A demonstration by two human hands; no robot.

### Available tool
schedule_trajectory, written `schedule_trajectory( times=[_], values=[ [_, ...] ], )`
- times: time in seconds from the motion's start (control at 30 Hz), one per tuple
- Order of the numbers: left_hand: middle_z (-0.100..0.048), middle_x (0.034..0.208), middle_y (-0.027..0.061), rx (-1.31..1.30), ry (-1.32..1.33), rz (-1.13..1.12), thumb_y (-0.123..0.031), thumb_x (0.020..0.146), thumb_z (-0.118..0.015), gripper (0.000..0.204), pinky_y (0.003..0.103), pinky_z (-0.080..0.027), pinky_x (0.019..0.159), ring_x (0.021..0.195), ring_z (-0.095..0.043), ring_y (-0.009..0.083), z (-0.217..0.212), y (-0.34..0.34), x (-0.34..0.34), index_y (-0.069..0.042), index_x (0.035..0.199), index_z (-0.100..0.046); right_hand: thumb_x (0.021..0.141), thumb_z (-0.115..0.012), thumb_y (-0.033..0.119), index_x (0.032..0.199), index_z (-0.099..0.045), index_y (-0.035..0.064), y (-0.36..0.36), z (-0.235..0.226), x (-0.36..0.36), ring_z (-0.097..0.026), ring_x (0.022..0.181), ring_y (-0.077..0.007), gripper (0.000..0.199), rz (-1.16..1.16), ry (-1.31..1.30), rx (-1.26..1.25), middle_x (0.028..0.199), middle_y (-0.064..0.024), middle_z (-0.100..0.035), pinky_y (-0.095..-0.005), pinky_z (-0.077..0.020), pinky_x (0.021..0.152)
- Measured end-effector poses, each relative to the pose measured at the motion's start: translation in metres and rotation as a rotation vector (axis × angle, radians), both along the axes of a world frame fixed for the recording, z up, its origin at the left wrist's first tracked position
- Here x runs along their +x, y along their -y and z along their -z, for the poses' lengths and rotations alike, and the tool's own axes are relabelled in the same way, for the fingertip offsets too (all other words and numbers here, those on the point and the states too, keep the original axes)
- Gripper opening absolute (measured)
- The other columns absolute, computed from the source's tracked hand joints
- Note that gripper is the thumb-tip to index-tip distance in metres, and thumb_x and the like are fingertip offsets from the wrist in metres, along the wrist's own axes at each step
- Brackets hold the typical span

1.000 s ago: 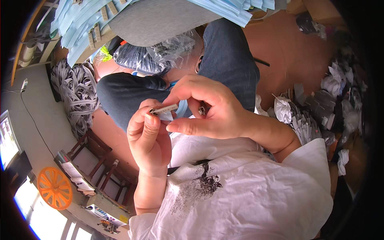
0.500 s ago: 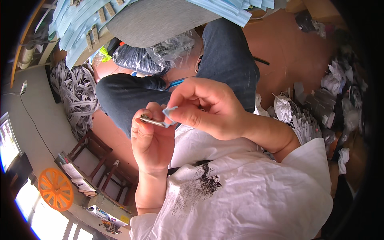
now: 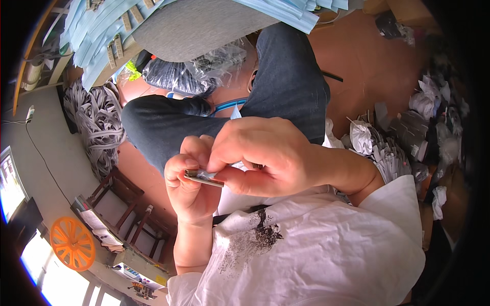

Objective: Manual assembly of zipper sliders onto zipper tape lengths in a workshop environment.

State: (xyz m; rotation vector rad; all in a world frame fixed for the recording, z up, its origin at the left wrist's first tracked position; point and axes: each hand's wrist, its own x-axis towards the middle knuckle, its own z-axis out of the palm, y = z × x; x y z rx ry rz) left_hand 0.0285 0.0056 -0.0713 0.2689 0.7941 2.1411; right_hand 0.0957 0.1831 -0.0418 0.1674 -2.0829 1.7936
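My left hand is raised in front of my shirt, its fingers closed on a small, flat, narrow piece with a pale edge and a dark brownish end. A light-blue strip lies along that piece. Pressed close against it, my right hand pinches the strip between thumb and forefinger. Above the right knuckles a pale blue tip sticks out, perhaps the strip's other end. The right fingers hide much of the strip, and the small piece's exact kind is not clear.
Light-blue strips and small beige pieces lie on the grey-topped table ahead. Grey bands are heaped at left near a brown wooden stool. Plastic-wrapped dark goods sit under the table; crumpled scraps pile up at right.
Both hands have come slightly lower. My right hand has turned over the small piece, and the light-blue strip now lies along it instead of bending up at its end.
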Motion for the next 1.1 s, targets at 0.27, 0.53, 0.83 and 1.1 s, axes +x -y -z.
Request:
schedule_trajectory(
  times=[0.27, 0.53, 0.83, 1.1],
  values=[
    [-0.046, 0.095, 0.0005, -0.067, -0.124, -0.044, -0.021, 0.089, -0.073, 0.021, 0.034, -0.043, 0.088, 0.094, -0.050, 0.0183, -0.004, -0.004, 0.001, -0.014, 0.107, -0.066, 0.073, -0.078, 0.001, 0.093, -0.063, 0.0015, -0.001, 0.002, 0.000, -0.059, 0.059, -0.0194, 0.024, 0.027, -0.062, 0.097, 0.079, -0.0070, -0.061, -0.0293, -0.0447, 0.047],
    [-0.055, 0.090, 0.0094, -0.214, -0.486, -0.217, -0.023, 0.088, -0.071, 0.021, 0.043, -0.046, 0.081, 0.086, -0.051, 0.0247, -0.008, -0.008, -0.004, -0.004, 0.095, -0.067, 0.071, -0.079, 0.002, 0.092, -0.062, 0.0015, -0.001, 0.004, 0.002, -0.061, 0.059, -0.0191, 0.027, 0.072, -0.168, 0.234, 0.078, -0.0065, -0.060, -0.0283, -0.0462, 0.045],
    [-0.057, 0.085, 0.0072, -0.260, -0.673, -0.286, -0.025, 0.086, -0.073, 0.022, 0.044, -0.048, 0.078, 0.081, -0.052, 0.0231, -0.011, -0.009, -0.006, -0.004, 0.091, -0.068, 0.070, -0.080, 0.002, 0.097, -0.064, 0.0002, 0.002, 0.005, 0.003, -0.064, 0.062, -0.0182, 0.031, 0.104, -0.261, 0.241, 0.085, -0.0084, -0.064, -0.0276, -0.0490, 0.047],
    [-0.057, 0.086, 0.0067, -0.357, -0.840, -0.363, -0.023, 0.080, -0.078, 0.022, 0.036, -0.047, 0.073, 0.079, -0.051, 0.0199, -0.018, -0.009, -0.006, -0.005, 0.091, -0.071, 0.071, -0.078, -0.004, 0.099, -0.069, 0.0036, -0.007, 0.002, 0.002, -0.063, 0.063, -0.0190, 0.031, 0.059, -0.117, 0.132, 0.088, -0.0083, -0.065, -0.0277, -0.0476, 0.051]
  ],
)
